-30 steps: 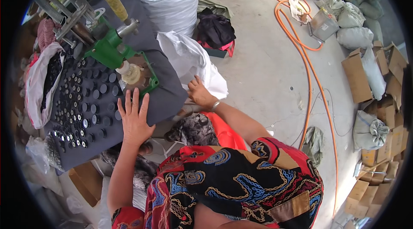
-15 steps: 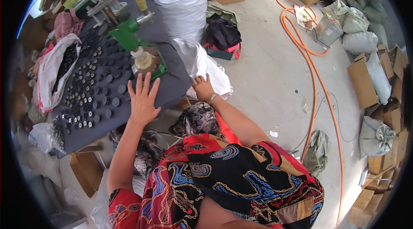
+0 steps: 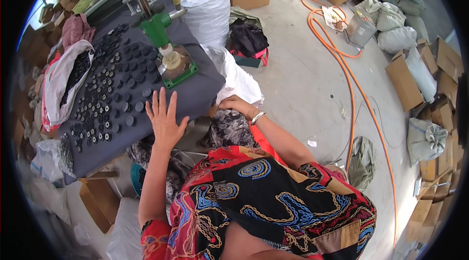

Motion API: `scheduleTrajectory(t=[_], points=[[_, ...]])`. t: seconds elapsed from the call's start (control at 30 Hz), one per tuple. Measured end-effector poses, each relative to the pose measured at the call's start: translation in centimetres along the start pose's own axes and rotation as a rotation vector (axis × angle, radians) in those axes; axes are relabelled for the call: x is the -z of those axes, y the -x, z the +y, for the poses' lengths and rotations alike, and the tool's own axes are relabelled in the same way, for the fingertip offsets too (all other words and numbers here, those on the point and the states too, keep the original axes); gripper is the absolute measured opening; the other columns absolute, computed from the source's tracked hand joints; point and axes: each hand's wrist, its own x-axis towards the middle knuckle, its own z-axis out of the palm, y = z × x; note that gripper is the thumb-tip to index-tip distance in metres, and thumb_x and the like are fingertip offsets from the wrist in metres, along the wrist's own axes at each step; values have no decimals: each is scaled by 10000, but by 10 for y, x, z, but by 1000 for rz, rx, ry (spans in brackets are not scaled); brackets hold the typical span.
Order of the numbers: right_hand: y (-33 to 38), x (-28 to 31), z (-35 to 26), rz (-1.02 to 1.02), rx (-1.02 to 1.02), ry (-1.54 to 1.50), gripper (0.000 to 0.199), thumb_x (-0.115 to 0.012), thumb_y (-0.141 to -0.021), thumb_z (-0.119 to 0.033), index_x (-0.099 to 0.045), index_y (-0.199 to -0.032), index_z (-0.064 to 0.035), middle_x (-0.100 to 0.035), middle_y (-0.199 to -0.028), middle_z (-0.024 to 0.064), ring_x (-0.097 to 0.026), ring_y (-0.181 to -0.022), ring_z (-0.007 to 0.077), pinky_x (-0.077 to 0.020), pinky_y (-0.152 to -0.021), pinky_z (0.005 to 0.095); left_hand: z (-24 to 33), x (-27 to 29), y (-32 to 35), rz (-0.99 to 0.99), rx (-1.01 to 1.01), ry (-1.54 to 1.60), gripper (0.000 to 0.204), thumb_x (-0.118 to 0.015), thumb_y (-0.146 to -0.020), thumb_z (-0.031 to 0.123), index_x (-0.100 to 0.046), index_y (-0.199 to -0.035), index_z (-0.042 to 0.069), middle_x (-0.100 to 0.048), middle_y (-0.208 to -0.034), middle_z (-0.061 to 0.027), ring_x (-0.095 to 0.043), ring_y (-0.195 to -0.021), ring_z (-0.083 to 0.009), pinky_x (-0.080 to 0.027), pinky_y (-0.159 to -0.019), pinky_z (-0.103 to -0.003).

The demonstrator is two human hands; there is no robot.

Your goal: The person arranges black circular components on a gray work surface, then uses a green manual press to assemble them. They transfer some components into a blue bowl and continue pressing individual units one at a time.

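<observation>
Dozens of small black caps [image 3: 110,96] lie scattered just beyond my left grip [image 3: 165,121], which rests flat and fully open on the dark cloth-covered worktop [image 3: 195,96], holding nothing; a green press [image 3: 171,57] stands further ahead; my right grip [image 3: 237,106] curls on the worktop's edge beside a white sack [image 3: 239,82]; past it, concrete floor [image 3: 303,79], an orange hose [image 3: 359,108], cardboard boxes [image 3: 403,82].

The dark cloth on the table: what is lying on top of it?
On the dark cloth lie many small black round parts, a green hand press and the flat left hand. The tabletop beneath the cloth is covered.
</observation>
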Motion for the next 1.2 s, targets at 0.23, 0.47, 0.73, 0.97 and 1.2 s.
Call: scheduleTrajectory(t=[0.23, 0.47, 0.73, 0.97, 1.2], points=[[-1, -44, -9, 219, 221, 503, 384, -528, -801, -282, -706, -862, 54, -706, -803, 159, -662, -789, 262, -490, -778, 344, 17, -8, -9, 56, -74, 116, 816, -761, -687, 231, -400, -1408, 102, -286, -1505, -191, -250, -1389, -398, -175, -1113, -565], [-44, -15, 44, 516, -58, -125, 155, -570, -816, -46, -674, -828, 68, -659, -723, 112, -627, -665, 179, -495, -617, 297, 4, 11, 19, 109, -87, 172, 575, -689, -730, 95, -534, -1280, 31, -435, -1403, -211, -371, -1320, -427, -295, -1068, -530], [-122, 65, 40, 869, -148, 544, 744, -808, -670, -370, -518, -1153, 116, -640, -1000, 273, -652, -915, 358, -529, -801, 436, 41, 8, -27, 7, -269, 215, 560, -712, -716, 127, -558, -1249, 53, -449, -1396, -180, -369, -1325, -406, -284, -1077, -536], [-166, 81, 16, 819, -473, 510, 1214, -846, -591, -515, -183, -1417, 79, -359, -1395, 302, -401, -1293, 419, -420, -991, 524, 49, -58, -113, -348, -433, 135, 753, -734, -698, 170, -421, -1382, 115, -378, -1452, -148, -270, -1386, -363, -199, -1128, -541], [-225, 147, 111, 895, -410, 688, 555, -718, -663, -343, -635, -1002, 88, -642, -1050, 280, -635, -1006, 365, -505, -863, 404, 53, -65, -121, -372, -395, 92, 788, -727, -650, 117, -428, -1379, 134, -402, -1427, -157, -272, -1384, -374, -177, -1097, -626]])
